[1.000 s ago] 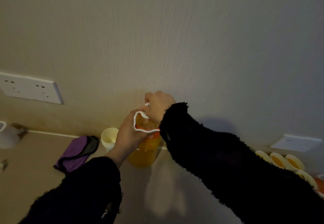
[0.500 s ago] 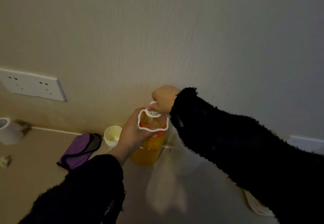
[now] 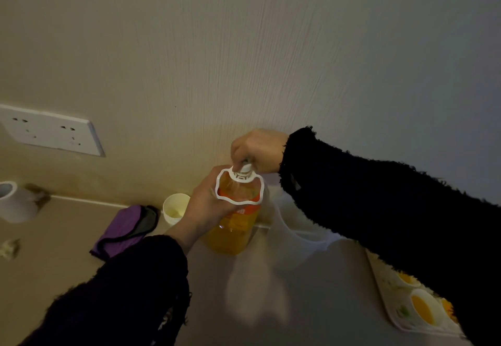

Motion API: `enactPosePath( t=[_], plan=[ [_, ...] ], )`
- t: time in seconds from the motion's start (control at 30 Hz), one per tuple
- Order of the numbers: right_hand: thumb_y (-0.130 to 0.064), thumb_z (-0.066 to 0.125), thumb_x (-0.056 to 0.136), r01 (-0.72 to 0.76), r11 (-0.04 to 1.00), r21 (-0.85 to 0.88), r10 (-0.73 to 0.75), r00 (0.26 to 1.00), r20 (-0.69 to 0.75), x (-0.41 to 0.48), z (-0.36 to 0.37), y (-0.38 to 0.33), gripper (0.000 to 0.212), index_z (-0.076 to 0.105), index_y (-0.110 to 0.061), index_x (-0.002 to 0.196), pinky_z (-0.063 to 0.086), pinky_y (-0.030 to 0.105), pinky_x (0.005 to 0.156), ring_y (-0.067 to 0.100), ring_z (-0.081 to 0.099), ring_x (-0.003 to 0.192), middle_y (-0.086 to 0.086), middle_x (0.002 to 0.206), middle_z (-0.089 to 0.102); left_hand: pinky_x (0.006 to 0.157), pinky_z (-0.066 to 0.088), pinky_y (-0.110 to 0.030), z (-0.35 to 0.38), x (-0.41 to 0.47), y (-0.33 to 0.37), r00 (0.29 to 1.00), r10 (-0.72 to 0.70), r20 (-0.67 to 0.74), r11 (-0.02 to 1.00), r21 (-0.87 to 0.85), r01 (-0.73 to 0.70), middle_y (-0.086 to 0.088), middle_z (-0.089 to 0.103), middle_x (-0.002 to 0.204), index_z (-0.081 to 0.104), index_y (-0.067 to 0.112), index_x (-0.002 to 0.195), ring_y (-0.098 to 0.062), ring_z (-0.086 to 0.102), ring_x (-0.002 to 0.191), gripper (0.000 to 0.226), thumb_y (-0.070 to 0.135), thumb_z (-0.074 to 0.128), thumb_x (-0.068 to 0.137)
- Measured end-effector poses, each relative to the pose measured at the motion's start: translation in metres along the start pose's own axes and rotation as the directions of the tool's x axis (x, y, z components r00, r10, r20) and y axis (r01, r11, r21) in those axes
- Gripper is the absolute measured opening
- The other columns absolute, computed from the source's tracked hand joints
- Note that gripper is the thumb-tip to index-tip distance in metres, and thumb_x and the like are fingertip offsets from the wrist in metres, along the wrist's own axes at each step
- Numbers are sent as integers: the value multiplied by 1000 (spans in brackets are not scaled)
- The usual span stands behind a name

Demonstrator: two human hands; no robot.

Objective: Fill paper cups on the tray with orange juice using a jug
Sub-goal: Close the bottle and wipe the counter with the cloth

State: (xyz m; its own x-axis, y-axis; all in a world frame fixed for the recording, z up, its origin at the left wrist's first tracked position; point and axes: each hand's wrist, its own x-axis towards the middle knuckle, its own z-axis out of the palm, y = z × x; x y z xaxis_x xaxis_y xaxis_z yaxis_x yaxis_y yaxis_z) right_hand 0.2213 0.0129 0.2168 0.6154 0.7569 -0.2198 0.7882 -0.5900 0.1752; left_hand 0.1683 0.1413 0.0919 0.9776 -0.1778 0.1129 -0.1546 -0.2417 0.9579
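Observation:
A clear jug of orange juice (image 3: 233,233) with an orange label and a white loop handle stands on the counter against the wall. My left hand (image 3: 207,204) grips its upper body and handle. My right hand (image 3: 257,150) is closed over the white cap (image 3: 245,169) on the jug's neck. At the lower right a patterned tray (image 3: 393,316) holds paper cups filled with orange juice (image 3: 421,307), partly hidden behind my right sleeve. A stack of empty paper cups (image 3: 175,207) stands just left of the jug.
A purple cloth (image 3: 122,230) lies left of the cups. A translucent container (image 3: 295,226) stands right of the jug. A white mug (image 3: 13,202) and a crumpled scrap (image 3: 9,248) are at the far left. A wall socket (image 3: 51,130) sits above the counter.
My right hand has shifted from beside the jug's handle to on top of the cap. The view moved, and the tray slid toward the lower right corner.

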Motion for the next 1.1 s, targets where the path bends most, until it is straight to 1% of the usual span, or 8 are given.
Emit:
enactPosePath(
  t=[0.17,0.37,0.53,0.73,0.83,0.9,0.97,1.1],
  plan=[
    [-19,62,90,-64,998,18,62,996,70,2,-3,2,33,64,-14,122,45,23,81,13,58,94,1,112,67,96,51,-40,1,2,-7,1000,4,13,1000,-16,-4,16,58,121,46,50,114,-14,59,108,61,67,71,61],
    [-53,53,89,-339,937,85,333,940,76,1,12,-1,49,67,-9,105,48,26,66,17,61,74,5,88,67,89,50,-27,2,-1,-2,1000,13,1,1000,10,-13,25,54,110,43,48,110,-5,57,99,59,60,71,59],
    [-49,43,96,-448,890,77,444,894,66,5,11,-10,45,62,-9,96,40,23,60,12,49,62,0,67,50,93,49,-30,1,3,-4,1000,11,11,1000,0,-11,21,53,115,42,49,111,-9,56,104,56,51,71,63],
    [-37,40,101,-531,845,58,518,842,151,11,16,-12,45,46,-12,64,26,19,44,9,35,49,0,58,39,94,52,-38,5,3,-10,1000,26,-5,999,-27,-26,14,59,123,48,46,120,-13,60,109,74,72,72,56],
    [-37,44,99,-529,837,136,514,847,134,8,21,-12,39,55,-10,72,26,20,44,9,35,50,0,61,44,91,54,-37,8,-1,-12,997,53,-62,998,20,-52,12,59,120,52,35,123,-13,60,106,81,69,76,54],
    [-41,45,98,-477,868,139,458,877,146,-1,18,-12,37,61,-8,91,32,22,48,12,44,56,1,70,51,89,53,-33,9,-6,-14,993,51,-102,997,61,-45,10,53,120,49,33,122,-11,56,107,86,65,80,49],
    [-39,47,97,-410,899,152,384,907,176,-12,13,-11,34,60,-10,109,40,25,63,17,53,76,3,88,59,88,53,-33,11,-9,-15,992,71,-107,995,79,-63,8,51,120,46,33,122,-10,54,106,86,62,81,49],
    [-22,53,96,-245,967,76,232,962,146,-29,7,-8,34,54,-16,129,42,30,93,20,51,112,4,124,55,87,49,-25,17,-8,-7,993,92,-72,992,92,-85,6,52,122,45,34,120,-10,54,105,79,57,78,52]
  ],
)
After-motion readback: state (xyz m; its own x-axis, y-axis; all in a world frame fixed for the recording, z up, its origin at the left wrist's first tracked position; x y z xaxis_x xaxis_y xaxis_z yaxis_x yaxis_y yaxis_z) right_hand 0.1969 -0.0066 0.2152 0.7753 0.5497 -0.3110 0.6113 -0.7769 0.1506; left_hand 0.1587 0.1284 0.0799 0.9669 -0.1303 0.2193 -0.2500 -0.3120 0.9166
